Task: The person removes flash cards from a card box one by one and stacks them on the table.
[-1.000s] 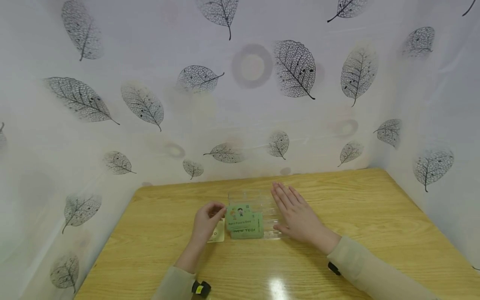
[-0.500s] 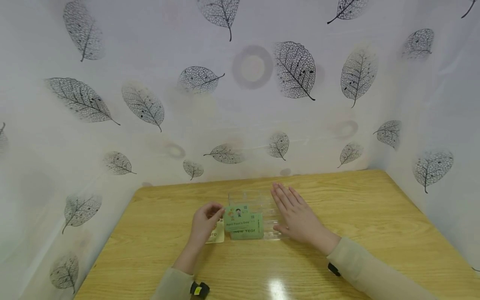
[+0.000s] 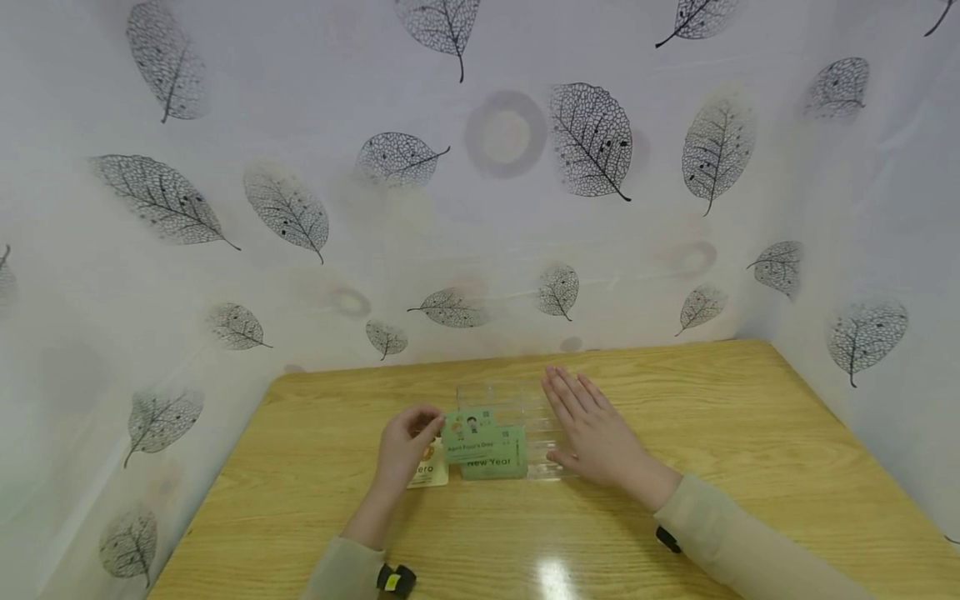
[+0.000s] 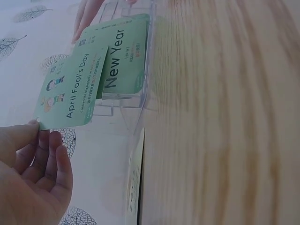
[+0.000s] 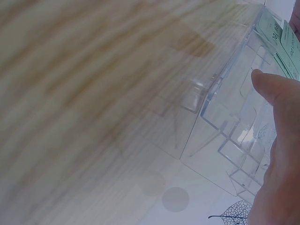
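Observation:
My left hand (image 3: 405,442) pinches the corner of a green April Fool's Day card (image 3: 467,452) between thumb and forefinger. That card overlaps a green New Year card (image 4: 124,61), which stands in the front left slot of a clear, stepped plastic card holder (image 3: 543,472). Straight fingers of my right hand (image 3: 596,425) lie along the holder's right side; in the right wrist view the thumb (image 5: 267,84) reaches over its front. Beside the holder on the left is a pale yellow card (image 3: 430,475) ending in "ero", partly behind my left hand.
The holder and cards stand on a wood-grain table (image 3: 675,517). Behind and at both sides hangs a white sheet (image 3: 502,250) printed with leaves. The holder's other tiers, to the right and behind, show through as clear plastic.
My left hand has drawn the April Fool's Day card slightly to the left, uncovering more of the New Year card and the yellow card. The right hand has stayed in place.

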A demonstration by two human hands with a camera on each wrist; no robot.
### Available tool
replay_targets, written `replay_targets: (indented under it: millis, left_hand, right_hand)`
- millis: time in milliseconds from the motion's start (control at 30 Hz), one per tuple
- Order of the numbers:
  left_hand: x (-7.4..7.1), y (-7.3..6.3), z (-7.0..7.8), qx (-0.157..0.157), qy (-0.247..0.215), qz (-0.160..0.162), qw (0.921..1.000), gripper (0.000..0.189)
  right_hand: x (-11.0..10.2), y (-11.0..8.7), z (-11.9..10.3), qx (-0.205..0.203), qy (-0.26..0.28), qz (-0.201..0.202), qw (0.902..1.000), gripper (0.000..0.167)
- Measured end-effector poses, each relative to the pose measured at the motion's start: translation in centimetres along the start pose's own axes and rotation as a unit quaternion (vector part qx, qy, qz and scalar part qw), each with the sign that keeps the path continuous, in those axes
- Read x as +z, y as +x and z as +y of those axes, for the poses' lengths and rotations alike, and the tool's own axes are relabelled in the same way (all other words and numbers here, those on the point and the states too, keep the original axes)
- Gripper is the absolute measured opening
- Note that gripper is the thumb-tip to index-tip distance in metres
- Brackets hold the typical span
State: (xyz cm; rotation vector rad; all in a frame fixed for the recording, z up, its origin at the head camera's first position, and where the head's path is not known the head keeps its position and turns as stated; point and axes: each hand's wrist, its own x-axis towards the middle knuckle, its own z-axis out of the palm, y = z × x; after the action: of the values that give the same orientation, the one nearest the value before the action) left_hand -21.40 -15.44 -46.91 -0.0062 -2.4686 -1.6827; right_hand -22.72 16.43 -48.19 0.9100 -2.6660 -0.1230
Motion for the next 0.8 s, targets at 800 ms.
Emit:
replay_targets:
  millis: [800]
  left_hand:
    - [-1.1,-0.2,-0.5,-0.007,-0.005,0.015,0.9999,0.013]
  right_hand:
    - [-0.1,0.0,-0.1,0.004,0.006,0.006,1.0,0.112]
